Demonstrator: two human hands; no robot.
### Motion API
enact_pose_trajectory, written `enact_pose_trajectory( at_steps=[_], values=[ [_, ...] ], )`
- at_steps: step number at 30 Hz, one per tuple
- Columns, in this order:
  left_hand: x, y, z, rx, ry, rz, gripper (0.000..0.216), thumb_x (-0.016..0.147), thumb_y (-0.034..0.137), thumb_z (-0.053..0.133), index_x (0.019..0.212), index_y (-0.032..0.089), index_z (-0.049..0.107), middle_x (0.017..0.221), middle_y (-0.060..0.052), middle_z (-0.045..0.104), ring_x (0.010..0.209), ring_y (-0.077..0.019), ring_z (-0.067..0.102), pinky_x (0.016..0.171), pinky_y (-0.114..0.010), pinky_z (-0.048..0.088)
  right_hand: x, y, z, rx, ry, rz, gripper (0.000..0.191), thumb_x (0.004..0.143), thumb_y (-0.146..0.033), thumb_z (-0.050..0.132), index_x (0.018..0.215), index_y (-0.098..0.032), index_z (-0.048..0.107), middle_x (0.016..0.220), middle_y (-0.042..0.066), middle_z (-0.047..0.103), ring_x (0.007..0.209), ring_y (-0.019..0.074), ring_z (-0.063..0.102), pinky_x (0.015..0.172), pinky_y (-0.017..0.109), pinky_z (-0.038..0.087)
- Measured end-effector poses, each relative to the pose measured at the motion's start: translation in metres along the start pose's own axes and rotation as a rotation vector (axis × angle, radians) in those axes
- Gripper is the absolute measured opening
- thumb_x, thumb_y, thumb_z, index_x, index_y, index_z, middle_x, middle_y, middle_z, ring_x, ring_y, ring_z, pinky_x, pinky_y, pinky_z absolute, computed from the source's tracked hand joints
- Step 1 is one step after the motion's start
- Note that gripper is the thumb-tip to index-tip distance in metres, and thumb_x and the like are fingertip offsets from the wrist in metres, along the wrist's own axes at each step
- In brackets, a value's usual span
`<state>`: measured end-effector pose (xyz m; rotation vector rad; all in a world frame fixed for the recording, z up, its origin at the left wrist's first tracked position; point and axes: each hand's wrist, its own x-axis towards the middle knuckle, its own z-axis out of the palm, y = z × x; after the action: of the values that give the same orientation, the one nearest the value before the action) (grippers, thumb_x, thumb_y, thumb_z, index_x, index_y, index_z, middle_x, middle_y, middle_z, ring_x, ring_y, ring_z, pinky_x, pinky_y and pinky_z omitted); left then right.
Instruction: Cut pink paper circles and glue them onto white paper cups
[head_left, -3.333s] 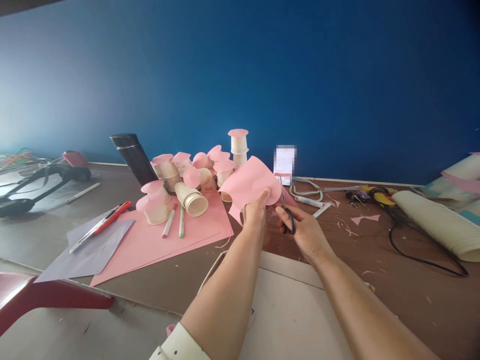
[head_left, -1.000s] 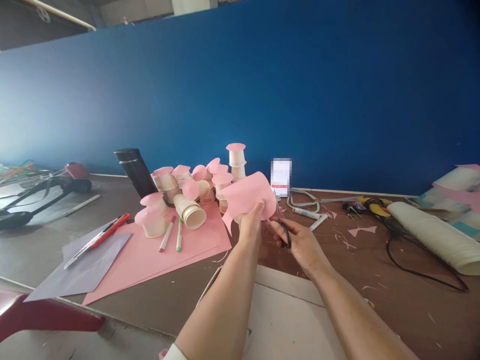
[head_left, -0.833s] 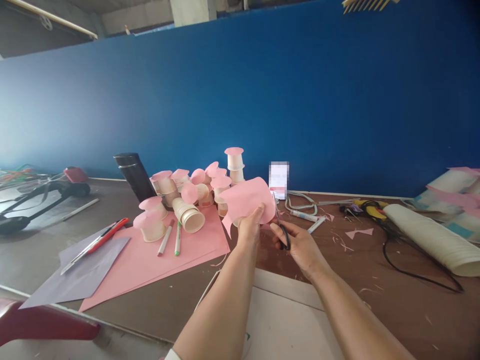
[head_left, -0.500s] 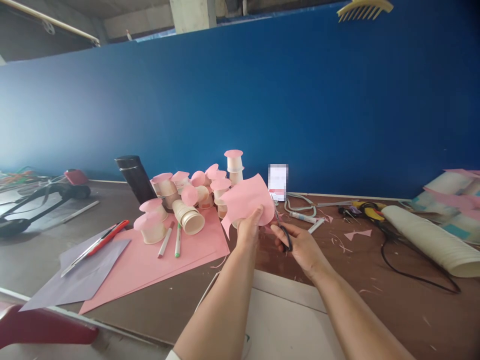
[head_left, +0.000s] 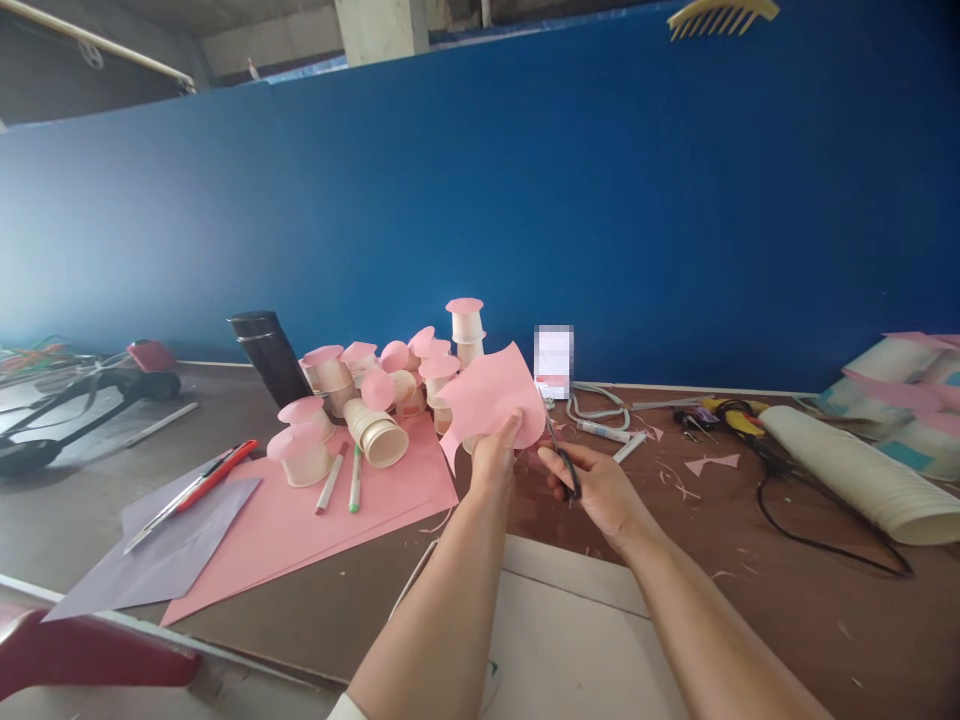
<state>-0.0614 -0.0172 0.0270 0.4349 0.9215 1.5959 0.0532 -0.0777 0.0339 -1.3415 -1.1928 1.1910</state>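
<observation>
My left hand (head_left: pixel 498 450) pinches a sheet of pink paper (head_left: pixel 480 395) with its thumb on top; the sheet's edges are curved from cutting. Closed round the dark handles of a pair of scissors (head_left: pixel 568 470) is my right hand (head_left: pixel 596 487). The scissor blades point up and lie along the right edge of the pink paper. Left of the hands stand several paper cups (head_left: pixel 306 468) topped with pink paper pieces, some stacked. A nested stack of cups (head_left: pixel 384 442) lies on its side among them.
Pink sheets (head_left: pixel 300 540), a grey sheet (head_left: pixel 202 530), a red utility knife (head_left: pixel 202 485) and two markers (head_left: pixel 355 485) lie at left. Behind them leans a black bottle (head_left: pixel 270 355). At right are a long cup stack (head_left: pixel 855 470), a black cable (head_left: pixel 817 555) and paper scraps (head_left: pixel 712 463).
Hardly anything differs. The whole view has shifted slightly, and both hands keep their hold on the paper and the scissors at the sheet's right edge.
</observation>
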Motion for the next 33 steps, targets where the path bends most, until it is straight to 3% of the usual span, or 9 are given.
enact_pose_trajectory(
  at_steps=[8, 18, 26, 33],
  values=[
    [0.000, -0.001, 0.000, 0.037, 0.015, 0.000, 0.043, 0.065, 0.022, 0.085, 0.101, 0.008, 0.065, 0.107, -0.018, 0.069, 0.093, -0.0253, 0.069, 0.065, -0.027, 0.056, 0.000, 0.001, 0.002, -0.022, -0.006, -0.054, 0.055, 0.074, -0.059, 0.072, 0.109, -0.017, 0.073, 0.066, -0.001, 0.062, 0.060, 0.0126, 0.054, 0.061, 0.026, 0.040],
    [0.010, -0.011, -0.007, 0.110, 0.022, 0.061, 0.046, 0.062, 0.031, 0.087, 0.096, 0.010, 0.066, 0.104, -0.016, 0.069, 0.100, -0.0285, 0.068, 0.080, -0.034, 0.057, 0.002, 0.006, 0.001, -0.050, 0.003, -0.083, 0.049, 0.075, -0.056, 0.071, 0.108, -0.019, 0.074, 0.068, -0.001, 0.063, 0.062, 0.0145, 0.057, 0.062, 0.027, 0.041],
    [0.011, -0.014, -0.011, 0.146, -0.045, 0.087, 0.048, 0.065, 0.035, 0.085, 0.101, 0.012, 0.064, 0.102, -0.015, 0.070, 0.104, -0.0292, 0.066, 0.088, -0.038, 0.055, 0.003, 0.006, 0.001, -0.075, -0.009, -0.087, 0.044, 0.077, -0.057, 0.069, 0.099, -0.020, 0.074, 0.066, -0.002, 0.060, 0.061, 0.0130, 0.053, 0.059, 0.026, 0.037],
    [0.010, -0.013, -0.010, 0.195, -0.025, 0.072, 0.050, 0.066, 0.039, 0.084, 0.102, 0.010, 0.065, 0.107, -0.017, 0.069, 0.103, -0.0289, 0.067, 0.091, -0.041, 0.054, 0.002, 0.006, 0.002, -0.067, -0.011, -0.103, 0.041, 0.078, -0.057, 0.068, 0.093, -0.020, 0.073, 0.065, -0.002, 0.059, 0.060, 0.0125, 0.052, 0.058, 0.026, 0.036]
  ],
)
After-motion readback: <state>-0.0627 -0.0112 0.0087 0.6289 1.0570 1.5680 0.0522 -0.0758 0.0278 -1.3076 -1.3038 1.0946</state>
